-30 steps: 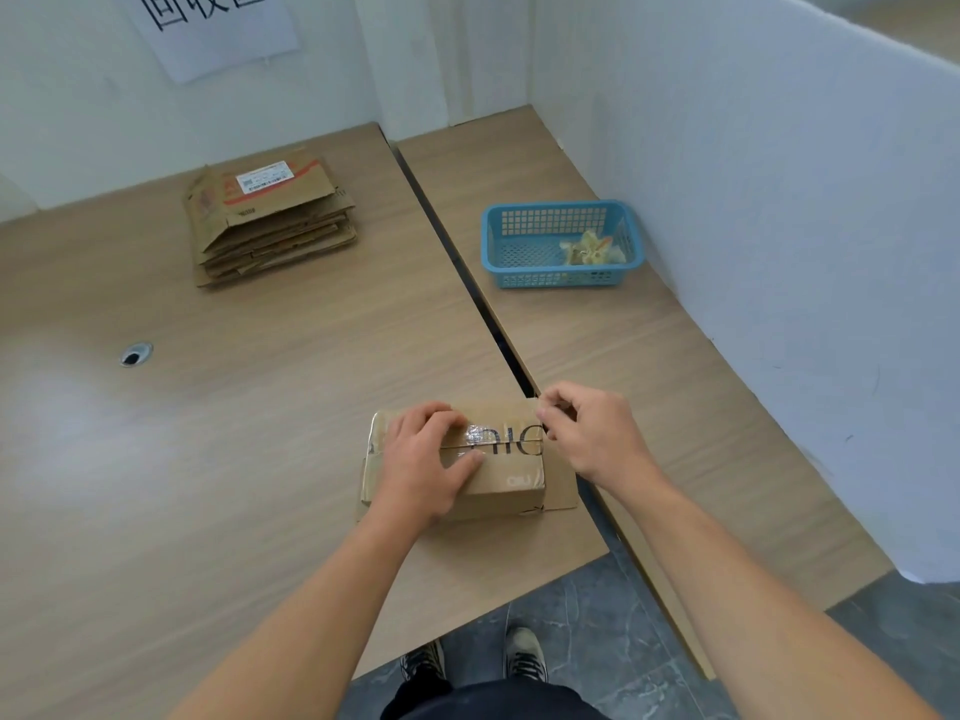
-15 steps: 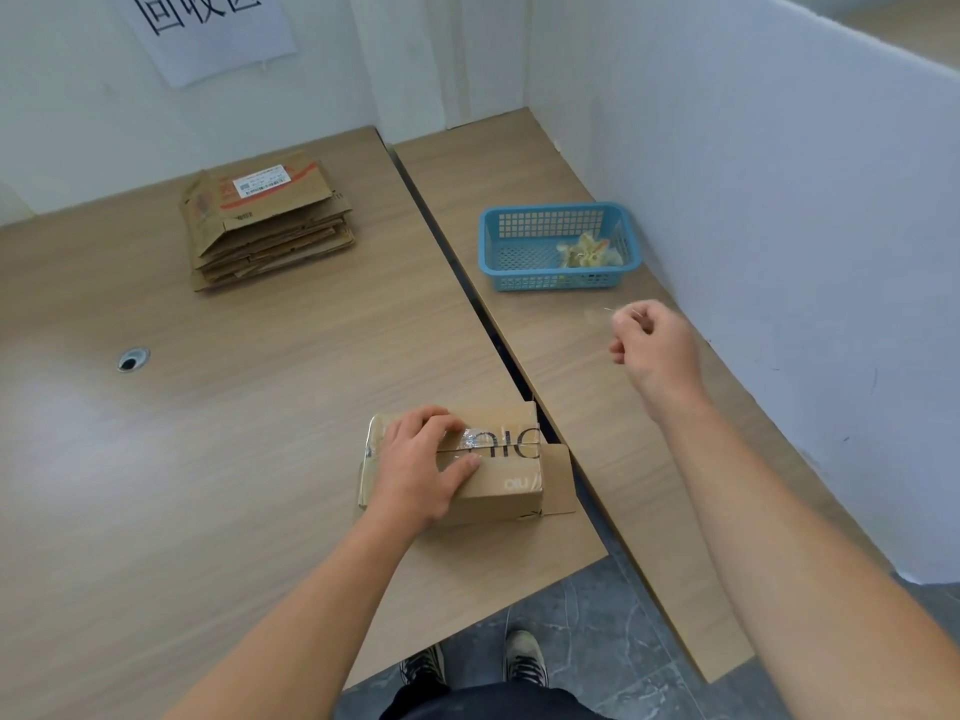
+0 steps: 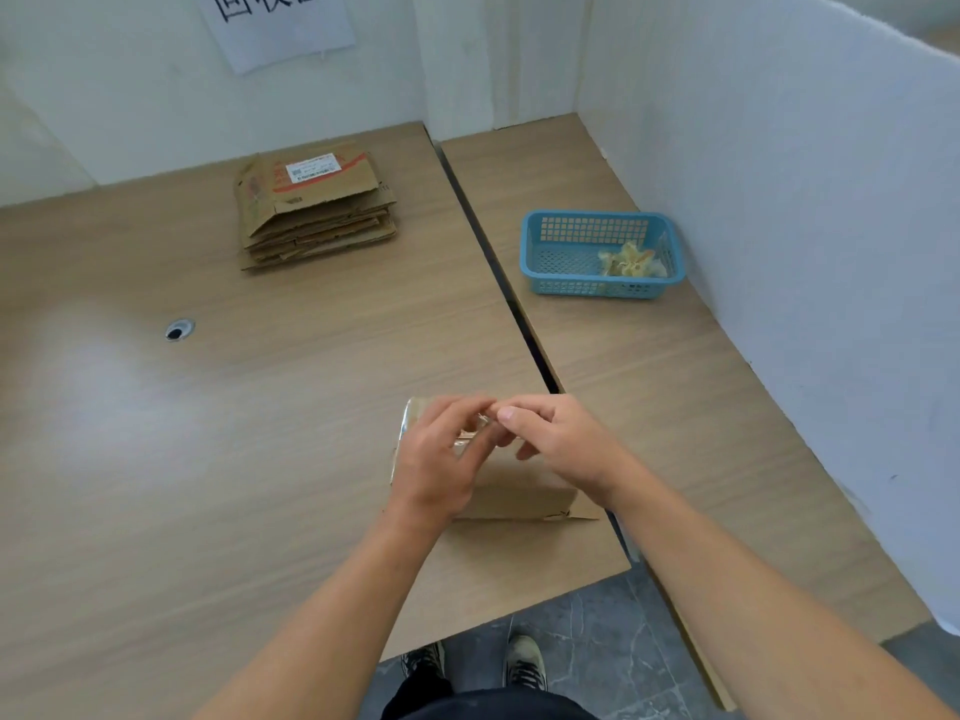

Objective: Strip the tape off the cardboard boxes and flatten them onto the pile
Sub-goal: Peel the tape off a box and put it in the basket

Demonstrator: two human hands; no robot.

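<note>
Picking at tape (image 3: 470, 438) atop cardboard box (image 3: 519, 496) near worktop (image 3: 234, 459) front edge.
Pinching tape with right hand (image 3: 563, 444); left hand (image 3: 436, 465) curled alongside, hold unclear; pile (image 3: 311, 210) well apart, farther back.

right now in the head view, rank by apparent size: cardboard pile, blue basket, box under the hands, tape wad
1. box and cardboard pile, about alike; box is nearer and partly hidden
2. blue basket
3. tape wad
</note>
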